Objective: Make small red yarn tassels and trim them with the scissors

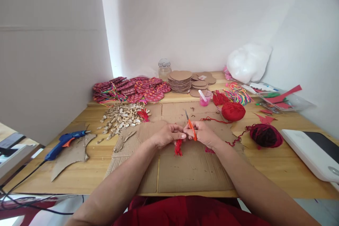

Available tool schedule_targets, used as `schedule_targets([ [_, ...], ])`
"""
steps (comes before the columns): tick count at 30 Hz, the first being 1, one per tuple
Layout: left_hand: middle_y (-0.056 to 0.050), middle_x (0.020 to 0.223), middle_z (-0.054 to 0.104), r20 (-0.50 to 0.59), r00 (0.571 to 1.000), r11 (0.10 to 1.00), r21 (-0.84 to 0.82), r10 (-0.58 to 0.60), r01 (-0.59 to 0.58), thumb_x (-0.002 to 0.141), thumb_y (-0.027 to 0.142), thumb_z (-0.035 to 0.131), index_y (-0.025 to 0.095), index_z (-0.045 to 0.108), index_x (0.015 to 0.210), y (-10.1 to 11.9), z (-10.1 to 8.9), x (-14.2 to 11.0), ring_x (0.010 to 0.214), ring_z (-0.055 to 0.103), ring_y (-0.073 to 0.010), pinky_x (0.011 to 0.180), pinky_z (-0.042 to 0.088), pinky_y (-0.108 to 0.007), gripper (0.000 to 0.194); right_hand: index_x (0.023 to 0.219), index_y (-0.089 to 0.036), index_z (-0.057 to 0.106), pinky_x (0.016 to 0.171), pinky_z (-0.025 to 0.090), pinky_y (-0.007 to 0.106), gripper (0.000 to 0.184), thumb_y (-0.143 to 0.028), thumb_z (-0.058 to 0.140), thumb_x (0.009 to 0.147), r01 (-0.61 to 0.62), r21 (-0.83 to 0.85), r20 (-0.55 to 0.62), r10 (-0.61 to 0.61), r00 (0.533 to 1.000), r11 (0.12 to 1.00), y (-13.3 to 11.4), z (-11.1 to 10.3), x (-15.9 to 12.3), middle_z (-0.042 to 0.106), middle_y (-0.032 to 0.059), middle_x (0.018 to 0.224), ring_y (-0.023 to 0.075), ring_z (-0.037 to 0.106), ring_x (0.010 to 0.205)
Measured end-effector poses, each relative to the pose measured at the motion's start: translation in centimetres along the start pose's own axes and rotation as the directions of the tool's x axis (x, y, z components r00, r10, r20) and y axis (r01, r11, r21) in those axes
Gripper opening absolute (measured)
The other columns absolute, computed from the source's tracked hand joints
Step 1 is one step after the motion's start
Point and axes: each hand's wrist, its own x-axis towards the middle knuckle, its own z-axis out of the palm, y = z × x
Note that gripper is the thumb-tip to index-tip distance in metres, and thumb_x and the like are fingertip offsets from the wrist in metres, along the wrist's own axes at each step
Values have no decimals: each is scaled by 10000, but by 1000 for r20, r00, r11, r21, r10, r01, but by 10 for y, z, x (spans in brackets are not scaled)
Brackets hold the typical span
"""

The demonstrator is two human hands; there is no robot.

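Note:
My left hand [166,135] is closed in a pinch on a small red yarn tassel [178,147] that hangs below the fingers over the flattened cardboard sheet [185,169]. My right hand [203,132] is closed around orange-handled scissors [190,124], whose blades point up and away. Both hands meet fingertip to fingertip above the cardboard. A red thread runs from near my right hand to a bright red yarn ball [233,111]. A darker red yarn ball [266,135] lies to the right.
A blue glue gun [65,142] lies at the left on a cardboard scrap. Pale small pieces [122,118] are heaped behind it. Finished red ornaments [132,90], cardboard discs [180,80], a glass jar [164,68], coloured cords [238,93], a white bag [247,63] and a white device [309,150] surround the workspace.

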Motion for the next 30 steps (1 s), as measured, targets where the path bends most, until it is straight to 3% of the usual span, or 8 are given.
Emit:
schedule_targets([
  [3, -46, 689, 676, -68, 998, 1000, -11, 12, -12, 630, 465, 852, 99, 702, 804, -3, -3, -1, 586, 577, -88, 585, 430, -195, 432, 821, -141, 612, 532, 367, 208, 291, -385, 740, 728, -7, -102, -16, 5, 1000, 995, -5, -1, 1, 576, -27, 584, 89, 501, 537],
  [5, -37, 661, 673, -45, 999, 996, -84, 17, -21, 645, 479, 838, 111, 694, 800, -3, -4, -4, 552, 576, -89, 571, 438, -204, 425, 903, -148, 613, 561, 405, 218, 273, -403, 651, 814, 12, -304, -21, -19, 1000, 953, -15, -8, 5, 622, -3, 661, 110, 560, 592],
  [9, -68, 718, 716, 299, 954, 995, -95, -6, 36, 672, 476, 828, 122, 734, 889, 3, 0, -9, 633, 650, -135, 654, 497, -248, 426, 959, -170, 661, 603, 424, 243, 217, -347, 603, 848, 18, -842, -14, -55, 998, 539, -41, -23, 31, 722, 65, 847, 158, 639, 715],
  [12, -60, 726, 725, 470, 882, 998, -39, -21, 45, 710, 507, 793, 144, 755, 956, 3, 6, -9, 679, 660, -141, 714, 491, -249, 440, 757, -166, 685, 627, 399, 286, 119, -285, 685, 754, -28, -934, -62, -86, 994, 356, -55, -20, 62, 726, 123, 813, 226, 650, 766],
  [15, -52, 731, 725, 484, 875, 999, -43, 5, 18, 730, 525, 770, 162, 750, 1021, 0, 6, -6, 688, 650, -138, 697, 473, -239, 466, 698, -151, 698, 660, 396, 312, 71, -215, 676, 720, -60, -968, -93, -127, 988, 245, -58, -5, 93, 730, 174, 833, 270, 666, 828],
  [22, -56, 751, 722, 431, 901, 994, -114, 48, 2, 706, 508, 795, 165, 737, 1059, -4, -3, -2, 718, 665, -160, 760, 483, -278, 496, 817, -166, 757, 697, 443, 281, 145, -275, 674, 769, -11, -969, -52, -159, 986, 246, -57, 8, 125, 760, 126, 864, 232, 688, 848],
  [26, -51, 761, 720, 425, 904, 995, -100, 50, -8, 716, 510, 786, 178, 735, 1064, -6, -3, 0, 724, 646, -155, 729, 460, -268, 484, 1068, -192, 720, 788, 476, 233, 267, -319, 576, 882, 28, -949, -26, -168, 985, 313, -63, -27, 117, 750, 66, 1062, 161, 687, 931],
  [30, -42, 760, 719, 410, 910, 996, -86, 66, -33, 737, 512, 769, 185, 730, 1064, -7, -4, 1, 690, 611, -126, 658, 410, -233, 464, 1115, -141, 704, 790, 501, 287, 359, -298, 695, 792, -14, -953, -42, -85, 996, 303, -67, -71, 102, 745, 110, 1067, 208, 693, 918],
])
